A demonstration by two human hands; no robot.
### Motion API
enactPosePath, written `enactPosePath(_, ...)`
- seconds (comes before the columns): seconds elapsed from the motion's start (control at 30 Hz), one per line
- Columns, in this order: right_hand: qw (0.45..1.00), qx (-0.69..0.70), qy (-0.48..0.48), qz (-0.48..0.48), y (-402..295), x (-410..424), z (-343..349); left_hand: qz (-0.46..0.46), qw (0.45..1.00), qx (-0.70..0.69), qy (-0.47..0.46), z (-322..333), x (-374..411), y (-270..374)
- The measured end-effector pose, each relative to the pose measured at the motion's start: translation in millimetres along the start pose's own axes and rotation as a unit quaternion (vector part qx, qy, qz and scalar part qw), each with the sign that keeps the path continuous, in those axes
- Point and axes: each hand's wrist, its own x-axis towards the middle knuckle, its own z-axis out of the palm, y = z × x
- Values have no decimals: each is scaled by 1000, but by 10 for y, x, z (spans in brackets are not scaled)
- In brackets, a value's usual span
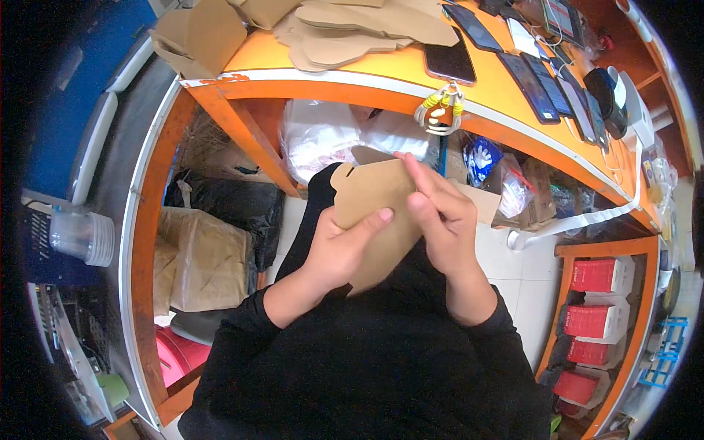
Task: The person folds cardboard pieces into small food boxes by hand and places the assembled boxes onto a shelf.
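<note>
A brown kraft paperboard food-box blank (379, 192), partly folded, is in front of my body, with a slotted tab at its upper left corner. My left hand (346, 242) grips its left side, thumb across the front face and fingers hidden behind. Along the right edge lies my right hand (445, 220), its fingers straight and its thumb against the board. Several flat kraft blanks (352, 44) are piled on the orange table (385, 69) beyond my hands. A folded kraft box (203, 38) stands at that table's left corner.
Several smartphones (528, 88) and cables lie on the table's right part. A coiled cable (440, 110) hangs at its front edge. Clear plastic bags (319, 132) fill the shelf below. Stacked plastic cups (82, 239) are at left; red-and-white boxes (594, 322) sit in shelving at right.
</note>
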Motion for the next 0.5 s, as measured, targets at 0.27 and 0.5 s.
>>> enactPosePath(0.27,994,-31,70,79,11,-81,146,-73,996,-44,33,45,-5,13)
enactPosePath(0.5,989,22,28,145,5,-94,96,-113,990,-77,35,17,-25,6)
